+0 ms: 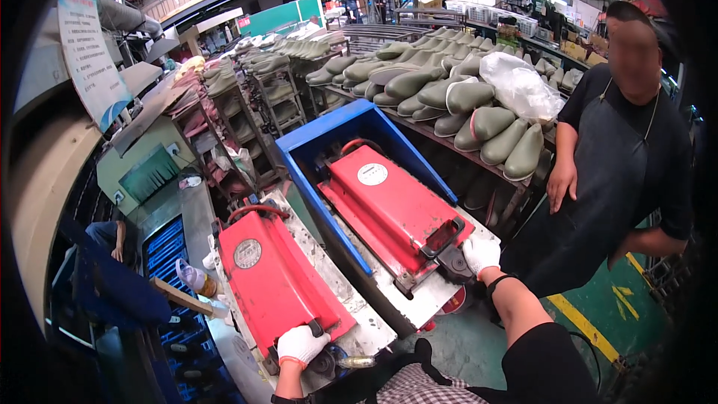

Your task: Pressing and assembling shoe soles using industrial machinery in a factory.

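Observation:
Two long red covered machines stand side by side on pale, worn bases. My left hand [301,344], in a white knitted glove, closes around the black handle [317,328] at the near end of the left red cover [280,284]. My right hand [481,253], gloved alike, curls over a black fitting [453,262] at the near right corner of the right red cover [393,202]. Beside that fitting, a black loop handle [444,236] sticks up free of my fingers. A small pale cylinder [356,362] lies near my left hand.
A blue housing [325,129] surrounds the right machine's far end. Racks beyond carry many green boots [490,121] and a clear plastic bag [520,86]. A person in a dark apron [591,179] stands close on my right. A wooden bar [179,297] juts out at left.

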The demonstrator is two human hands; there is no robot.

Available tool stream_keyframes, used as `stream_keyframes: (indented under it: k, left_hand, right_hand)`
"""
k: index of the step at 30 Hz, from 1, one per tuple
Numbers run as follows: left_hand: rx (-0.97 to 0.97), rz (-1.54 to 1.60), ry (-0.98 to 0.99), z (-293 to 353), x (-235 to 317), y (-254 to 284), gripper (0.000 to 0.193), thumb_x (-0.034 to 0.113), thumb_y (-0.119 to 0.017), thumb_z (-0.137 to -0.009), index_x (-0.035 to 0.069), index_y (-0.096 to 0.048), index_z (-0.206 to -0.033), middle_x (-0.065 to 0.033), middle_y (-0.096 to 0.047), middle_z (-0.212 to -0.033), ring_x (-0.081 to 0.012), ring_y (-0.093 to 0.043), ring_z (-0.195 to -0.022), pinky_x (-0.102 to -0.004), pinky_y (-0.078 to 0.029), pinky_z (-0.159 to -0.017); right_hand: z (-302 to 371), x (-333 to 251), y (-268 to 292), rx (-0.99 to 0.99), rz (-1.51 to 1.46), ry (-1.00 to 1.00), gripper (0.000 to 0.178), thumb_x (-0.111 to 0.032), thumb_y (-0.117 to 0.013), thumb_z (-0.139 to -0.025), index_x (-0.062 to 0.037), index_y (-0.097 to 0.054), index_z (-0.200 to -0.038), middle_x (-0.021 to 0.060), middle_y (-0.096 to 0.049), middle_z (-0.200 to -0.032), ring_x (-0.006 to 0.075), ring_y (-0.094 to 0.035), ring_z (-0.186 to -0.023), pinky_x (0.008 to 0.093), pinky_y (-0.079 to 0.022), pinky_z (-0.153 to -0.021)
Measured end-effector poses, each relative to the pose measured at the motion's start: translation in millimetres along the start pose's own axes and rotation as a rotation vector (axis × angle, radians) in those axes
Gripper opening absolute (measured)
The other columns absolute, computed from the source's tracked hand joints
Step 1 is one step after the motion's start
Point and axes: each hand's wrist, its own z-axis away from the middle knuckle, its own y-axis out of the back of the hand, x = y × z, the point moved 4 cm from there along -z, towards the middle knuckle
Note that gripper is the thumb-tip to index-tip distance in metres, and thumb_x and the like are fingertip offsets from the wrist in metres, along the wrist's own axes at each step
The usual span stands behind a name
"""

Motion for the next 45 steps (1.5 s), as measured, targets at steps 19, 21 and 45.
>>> stream_keyframes:
  k: [19,21,45]
  left_hand:
    - [0.029,-0.048,0.011,-4,-1,0,0.046,0.059,-0.068,-0.083,0.015,-0.081,-0.093,-0.017,-0.077,-0.091,-0.0364,-0.074,-0.088,-0.0472,-0.058,-0.08]
    - [0.034,-0.044,0.006,-6,-1,0,0.047,0.059,-0.068,-0.083,0.015,-0.081,-0.093,-0.0171,-0.077,-0.091,-0.0364,-0.074,-0.088,-0.0472,-0.058,-0.08]
    - [0.093,0.003,-0.078,-2,-1,5,0.055,0.058,-0.062,-0.087,0.007,-0.078,-0.094,-0.0212,-0.076,-0.097,-0.0374,-0.074,-0.092,-0.0467,-0.058,-0.084]
  right_hand:
    - [-3,1,-10,0.108,0.011,0.059,0.031,-0.035,-0.051,-0.096,-0.0136,-0.071,-0.085,0.015,-0.073,-0.078,0.0353,-0.072,-0.075,0.0503,-0.052,-0.075]
    - [-4,1,-10,0.097,0.01,0.055,0.031,-0.034,-0.051,-0.096,-0.0136,-0.071,-0.085,0.015,-0.073,-0.078,0.0353,-0.072,-0.076,0.0505,-0.052,-0.076]
    - [-6,13,-12,0.045,-0.286,0.028,0.033,-0.035,-0.059,-0.099,-0.0103,-0.074,-0.114,0.0187,-0.075,-0.104,0.0365,-0.071,-0.1,0.0468,-0.055,-0.088]
